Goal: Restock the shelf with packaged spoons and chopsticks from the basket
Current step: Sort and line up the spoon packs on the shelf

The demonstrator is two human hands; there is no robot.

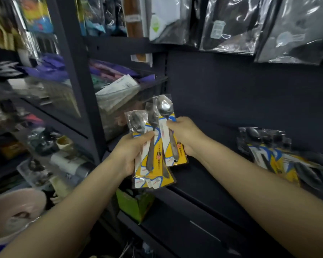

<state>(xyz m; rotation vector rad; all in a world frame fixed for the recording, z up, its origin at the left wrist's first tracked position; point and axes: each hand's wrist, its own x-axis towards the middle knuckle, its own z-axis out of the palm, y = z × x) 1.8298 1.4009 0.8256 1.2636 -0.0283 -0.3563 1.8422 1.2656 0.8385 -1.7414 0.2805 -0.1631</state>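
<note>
Packaged spoons (153, 157), several yellow-carded packs fanned out, held at frame centre in front of dark shelf (203, 175). Left hand (132, 153) curled round lower packs from 8 o'clock. Right hand (185, 135) pinching single spoon pack (166, 127) at 3 o'clock, bowl upward. Further spoon packs (272, 155) lying on shelf at 3 o'clock, well apart. Green box (132, 203) at 6 o'clock.

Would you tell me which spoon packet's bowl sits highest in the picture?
The spoon packet pinched by the right hand: its shiny bowl rises above the packets held in the left hand.
</note>
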